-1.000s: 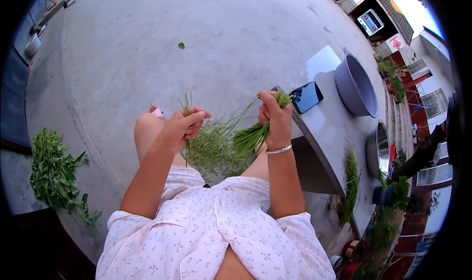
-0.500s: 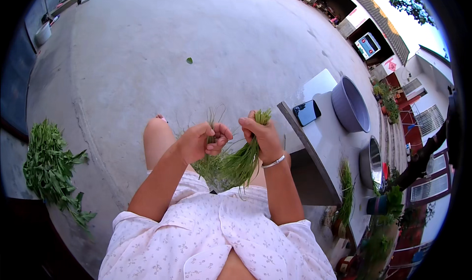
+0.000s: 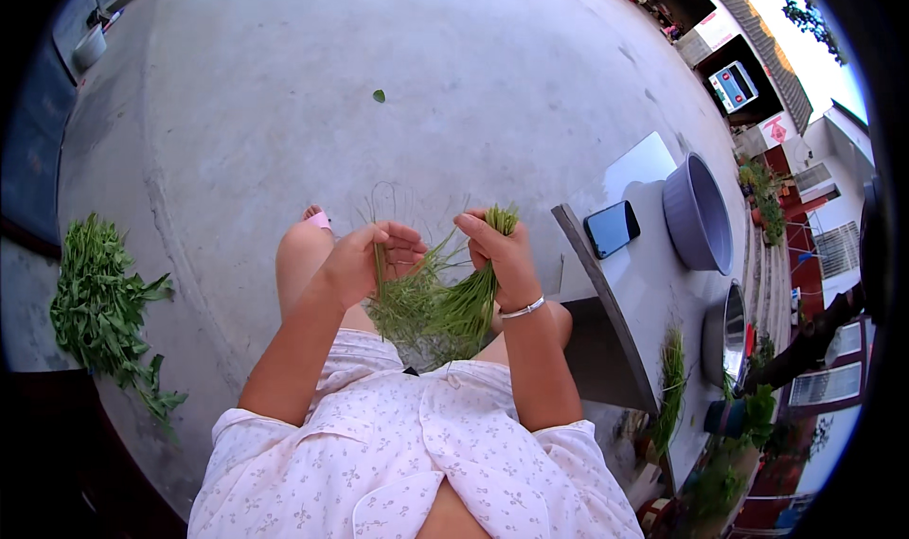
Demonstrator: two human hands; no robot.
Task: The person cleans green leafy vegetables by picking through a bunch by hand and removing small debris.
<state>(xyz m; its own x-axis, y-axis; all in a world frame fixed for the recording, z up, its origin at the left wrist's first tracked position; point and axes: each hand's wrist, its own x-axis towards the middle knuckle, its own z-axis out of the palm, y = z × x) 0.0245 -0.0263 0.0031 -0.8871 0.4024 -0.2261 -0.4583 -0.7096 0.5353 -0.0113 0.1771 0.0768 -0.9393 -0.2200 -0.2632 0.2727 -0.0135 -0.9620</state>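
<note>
In my right hand (image 3: pixel 502 260), fingers wrapped around it, is a bunch of thin green stalks (image 3: pixel 471 302). Its evenly gathered ends stick up above the fist and its loose lengths hang down to the left. Beside it, my left hand (image 3: pixel 371 263) has a few thin stems (image 3: pixel 380 266) caught near the thumb, with the fingers loosely extended toward the bunch. Fine wispy strands curl up above that hand. Between my knees and below both hands lies a heap of loose thin greens (image 3: pixel 413 314), partly covered by the hands and the bunch.
To the right, a low table (image 3: pixel 620 288) bears a phone (image 3: pixel 613 229), a purple basin (image 3: pixel 699 215), a metal bowl (image 3: pixel 724 335) and another bunch of stalks (image 3: pixel 671 378). Leafy greens (image 3: pixel 104 302) lie piled on the concrete at left. A single leaf (image 3: pixel 379 95) is on the floor ahead.
My left hand has shifted slightly left and its curled fingers have straightened. The right hand keeps its hold on the bunch. The whole view has turned a little.
</note>
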